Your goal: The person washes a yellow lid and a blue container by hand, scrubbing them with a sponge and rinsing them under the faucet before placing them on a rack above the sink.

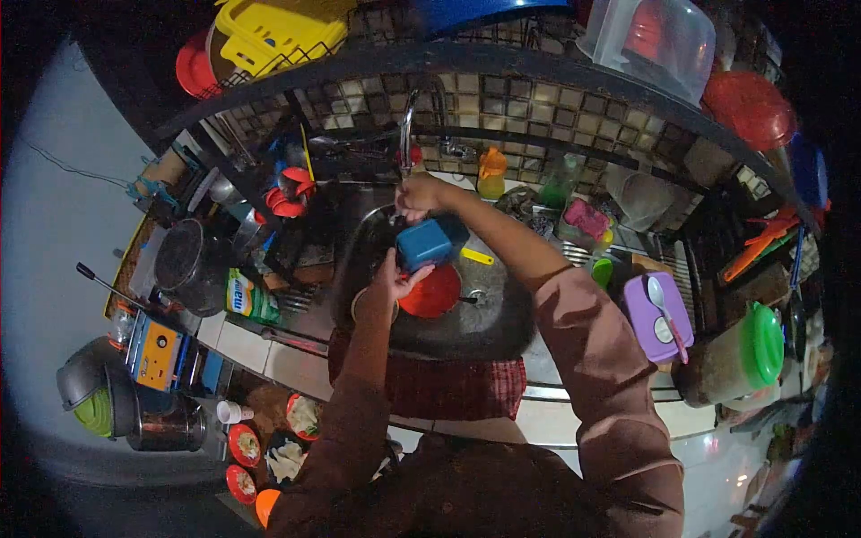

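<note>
My left hand (393, 280) grips a blue plastic container (424, 245) from below, its fingers along the lower edge. The container is tilted over the sink (502, 334). My right hand (420, 195) is just under the faucet spout (408, 134), above the container, with its fingers bent together. Whether anything is inside those fingers is hidden. Beneath the container, a red bowl (429, 294) sits in the sink. To the right of the container lies a yellow handle (477, 256), near the drain (478, 296).
A purple container (659, 314) with a spoon (664, 305) on it stands right of the sink. Farther right is a green-lidded tub (767, 345). A green and yellow packet (251, 296) stands on the left. Behind are an orange bottle (491, 173) and an overhead rack (502, 58).
</note>
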A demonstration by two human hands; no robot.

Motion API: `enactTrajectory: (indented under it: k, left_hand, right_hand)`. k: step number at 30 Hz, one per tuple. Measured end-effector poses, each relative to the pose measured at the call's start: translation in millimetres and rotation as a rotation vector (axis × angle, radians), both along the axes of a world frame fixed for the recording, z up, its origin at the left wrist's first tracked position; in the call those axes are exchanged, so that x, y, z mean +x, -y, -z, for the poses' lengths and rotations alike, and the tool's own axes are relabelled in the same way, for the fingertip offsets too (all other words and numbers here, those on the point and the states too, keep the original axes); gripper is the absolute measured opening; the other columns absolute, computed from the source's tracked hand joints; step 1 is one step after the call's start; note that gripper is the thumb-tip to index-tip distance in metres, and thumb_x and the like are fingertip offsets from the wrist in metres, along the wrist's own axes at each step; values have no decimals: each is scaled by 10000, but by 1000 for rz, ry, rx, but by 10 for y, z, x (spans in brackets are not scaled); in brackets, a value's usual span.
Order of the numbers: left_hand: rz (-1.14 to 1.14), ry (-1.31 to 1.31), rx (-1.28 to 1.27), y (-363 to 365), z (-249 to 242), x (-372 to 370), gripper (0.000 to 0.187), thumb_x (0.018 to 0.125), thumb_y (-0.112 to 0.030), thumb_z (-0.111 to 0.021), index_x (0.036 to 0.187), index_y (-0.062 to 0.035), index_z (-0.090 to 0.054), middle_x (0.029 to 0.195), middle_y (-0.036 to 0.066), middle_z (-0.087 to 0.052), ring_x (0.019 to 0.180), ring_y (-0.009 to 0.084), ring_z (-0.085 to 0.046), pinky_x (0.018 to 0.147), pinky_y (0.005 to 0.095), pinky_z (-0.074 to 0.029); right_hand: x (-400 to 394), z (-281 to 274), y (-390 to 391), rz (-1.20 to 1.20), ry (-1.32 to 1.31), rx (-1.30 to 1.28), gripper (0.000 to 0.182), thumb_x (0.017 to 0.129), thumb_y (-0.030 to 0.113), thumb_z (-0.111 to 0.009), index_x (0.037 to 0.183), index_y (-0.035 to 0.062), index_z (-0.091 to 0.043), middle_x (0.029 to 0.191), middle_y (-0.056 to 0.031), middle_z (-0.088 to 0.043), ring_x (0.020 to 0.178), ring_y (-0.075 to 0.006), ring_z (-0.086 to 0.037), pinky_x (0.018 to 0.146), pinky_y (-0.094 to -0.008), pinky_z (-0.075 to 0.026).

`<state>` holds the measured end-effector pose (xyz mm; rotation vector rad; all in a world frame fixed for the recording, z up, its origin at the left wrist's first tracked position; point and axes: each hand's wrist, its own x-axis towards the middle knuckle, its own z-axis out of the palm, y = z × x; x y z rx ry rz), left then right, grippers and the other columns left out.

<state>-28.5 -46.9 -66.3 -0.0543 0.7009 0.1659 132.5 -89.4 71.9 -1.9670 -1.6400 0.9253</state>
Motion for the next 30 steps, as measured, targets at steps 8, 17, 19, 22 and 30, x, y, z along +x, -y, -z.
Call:
enactTrajectory:
  k: [8, 17, 19, 22, 30]
  left_hand:
    - [-135, 48, -520, 97, 38, -57, 742, 735, -412, -555, 1234, 24, -219, 1240, 255, -232, 1129, 386, -315, 877, 416, -404]
    - [-235, 142, -644, 230, -281, -73, 759, 686, -340, -639, 1195, 60, -244, 1179, 220, -302, 1092, 363, -371, 866, 396, -434]
    - [-221, 188, -622, 215, -295, -116, 743, 693, -330, -634, 1192, 61, -246, 1168, 217, -308, 1086, 362, -379, 858, 391, -441]
    - [-197, 208, -570, 190, -274, -187, 707, 708, -331, -620, 1182, 53, -262, 1143, 204, -339, 1052, 337, -417, 822, 368, -466]
    - [176, 317, 190, -139, 488, -452, 516, 790, -386, -489, 1129, -26, -343, 1092, 125, -455, 872, 213, -530, 679, 262, -487]
  right_hand:
    - [57, -32, 117, 52, -399, -217, 215, 800, 150, -450, 871, -31, -541, 737, -158, -593, 610, -210, -603, 547, -301, -513]
    - [-47, -21, 22, -144, 539, 123, 345, 730, 419, -532, 927, 139, -572, 866, -75, -605, 848, -280, -557, 750, -410, -419]
    - [-224, -198, 225, -99, 618, 148, 351, 724, 431, -539, 921, 142, -573, 915, -78, -588, 890, -281, -537, 747, -396, -417]
    - [-298, -330, 210, -100, 617, 77, 380, 713, 454, -549, 944, 152, -563, 1024, -85, -538, 991, -294, -472, 767, -375, -406]
    - [-204, -44, -74, 184, 510, 96, 471, 746, 440, -513, 997, 42, -534, 1019, -172, -528, 960, -323, -497, 815, -394, -398]
